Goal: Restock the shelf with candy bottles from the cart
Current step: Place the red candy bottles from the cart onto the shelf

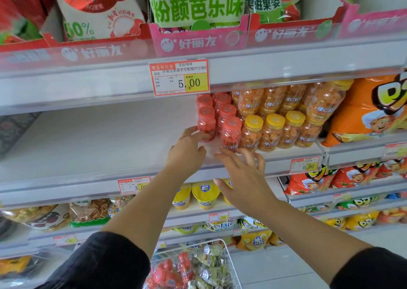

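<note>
Several red-capped candy bottles stand in rows on the white middle shelf, beside yellow-capped orange candy bottles. My left hand reaches onto the shelf with its fingertips touching the front-left red bottle. Just below and in front of the front red bottle, my right hand is spread with straight fingers and holds nothing. At the bottom, the wire cart holds more red-capped bottles and silver-capped ones.
The shelf left of the red bottles is bare. Orange snack bags stand to the right of the bottles. A clear rail with price tags fronts the shelf. Yellow cups and snack bags fill the lower shelves; candy boxes sit above.
</note>
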`<state>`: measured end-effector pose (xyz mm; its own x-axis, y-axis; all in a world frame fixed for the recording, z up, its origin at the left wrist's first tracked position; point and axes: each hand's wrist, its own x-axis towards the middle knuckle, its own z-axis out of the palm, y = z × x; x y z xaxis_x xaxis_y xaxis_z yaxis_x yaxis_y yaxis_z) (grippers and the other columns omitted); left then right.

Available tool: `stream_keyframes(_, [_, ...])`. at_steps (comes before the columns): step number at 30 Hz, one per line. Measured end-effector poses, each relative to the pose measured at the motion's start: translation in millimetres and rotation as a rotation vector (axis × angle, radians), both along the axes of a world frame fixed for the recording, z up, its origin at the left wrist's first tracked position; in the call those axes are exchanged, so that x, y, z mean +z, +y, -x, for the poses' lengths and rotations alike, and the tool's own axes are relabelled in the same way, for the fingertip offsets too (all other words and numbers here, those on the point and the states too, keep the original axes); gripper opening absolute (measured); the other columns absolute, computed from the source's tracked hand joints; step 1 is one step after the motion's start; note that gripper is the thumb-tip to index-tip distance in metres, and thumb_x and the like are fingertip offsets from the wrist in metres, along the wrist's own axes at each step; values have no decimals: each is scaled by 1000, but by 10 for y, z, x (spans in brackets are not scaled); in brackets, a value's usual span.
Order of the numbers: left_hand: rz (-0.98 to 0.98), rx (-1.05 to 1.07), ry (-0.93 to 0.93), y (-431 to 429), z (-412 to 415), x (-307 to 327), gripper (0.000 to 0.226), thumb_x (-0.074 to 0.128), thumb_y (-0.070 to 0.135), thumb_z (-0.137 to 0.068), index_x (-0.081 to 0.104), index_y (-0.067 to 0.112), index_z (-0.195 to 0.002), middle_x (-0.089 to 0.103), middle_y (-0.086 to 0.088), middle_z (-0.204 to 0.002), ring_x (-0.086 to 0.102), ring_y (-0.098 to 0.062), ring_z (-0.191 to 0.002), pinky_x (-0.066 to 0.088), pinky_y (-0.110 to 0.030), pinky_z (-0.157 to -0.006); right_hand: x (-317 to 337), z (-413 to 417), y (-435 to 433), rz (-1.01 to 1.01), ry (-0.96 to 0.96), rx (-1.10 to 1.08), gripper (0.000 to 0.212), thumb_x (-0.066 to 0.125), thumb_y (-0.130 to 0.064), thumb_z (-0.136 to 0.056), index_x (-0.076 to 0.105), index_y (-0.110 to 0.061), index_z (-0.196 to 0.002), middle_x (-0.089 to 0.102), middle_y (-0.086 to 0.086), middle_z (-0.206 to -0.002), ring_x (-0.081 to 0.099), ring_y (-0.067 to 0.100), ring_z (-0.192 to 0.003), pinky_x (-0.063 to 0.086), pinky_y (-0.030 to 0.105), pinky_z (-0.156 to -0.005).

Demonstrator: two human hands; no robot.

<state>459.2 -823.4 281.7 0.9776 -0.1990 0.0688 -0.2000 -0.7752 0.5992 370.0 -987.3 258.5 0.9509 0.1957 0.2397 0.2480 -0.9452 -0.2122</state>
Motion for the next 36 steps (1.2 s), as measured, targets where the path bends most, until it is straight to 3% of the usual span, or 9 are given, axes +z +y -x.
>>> stream_keyframes(5, [7,-36,3,21,-28,-1,43,52,10,-87,61,33,-122,43,12,-146,55,-15,-115,46,-44,-101,-5,13,-2,4,-11,0,56,38,-54,-88,46,-31,-138,42,-12,-149,34,25,-135,14,48,-110])
stream_keyframes(11, [9,-38,1,52,19,43,46,52,11,-92,57,32,-131,33,4,-155,45,-16,-133,39,-45,-108,-36,83,-34,-76,-41,41,50,44,-50,-89,50,-30,-134,43,-10,-149,34,23,-136,20,50,-110])
stream_keyframes(16, [182,-4,-212,251,522,97,35,51,4,-94,66,24,-118,52,5,-135,61,-13,-107,48,-30,-93,-76,275,41,-218,-100,192,29,50,-36,-93,65,-24,-115,61,-8,-125,49,18,-118,36,39,-96])
stream_keyframes(20, [254,6,-252,757,1185,-222,26,52,3,-96,70,18,-108,63,8,-110,62,-5,-91,50,-25,-81,-392,545,258,-339,145,225,19,56,-25,-92,71,-24,-104,67,-15,-95,60,10,-90,48,30,-76])
stream_keyframes(23, [213,109,-44,1203,1602,-707,26,53,6,-97,69,22,-108,65,11,-108,62,-7,-83,51,-34,-78,-830,740,443,-299,424,190,17,57,-25,-95,70,-28,-106,60,-22,-84,59,7,-79,49,30,-71])
stream_keyframes(26, [142,196,121,1557,1972,-1160,27,54,8,-96,70,26,-109,67,14,-110,63,-6,-86,53,-29,-80,-1254,898,626,-250,658,149,17,57,-27,-96,67,-28,-109,54,-23,-75,58,6,-70,53,36,-68])
stream_keyframes(29, [91,274,201,1859,2304,-1565,28,56,4,-92,72,22,-106,70,10,-107,63,-5,-92,51,-24,-87,-1673,1022,824,-210,820,119,19,59,-25,-96,66,-27,-113,57,-21,-86,62,12,-83,53,36,-74])
stream_keyframes(33, [-26,365,330,2229,2665,-2054,28,56,10,-92,69,28,-109,68,12,-114,64,-11,-102,51,-33,-90,-2252,1062,1044,-195,999,47,26,63,-27,-94,63,-25,-120,65,0,-120,66,17,-91,54,34,-82])
stream_keyframes(36, [-21,380,432,2367,2811,-2370,30,55,10,-93,68,28,-113,66,11,-119,63,-12,-104,51,-31,-90,-2683,1041,1194,-141,1073,-15,34,63,-30,-94,58,-22,-127,62,4,-129,65,13,-76,53,30,-65])
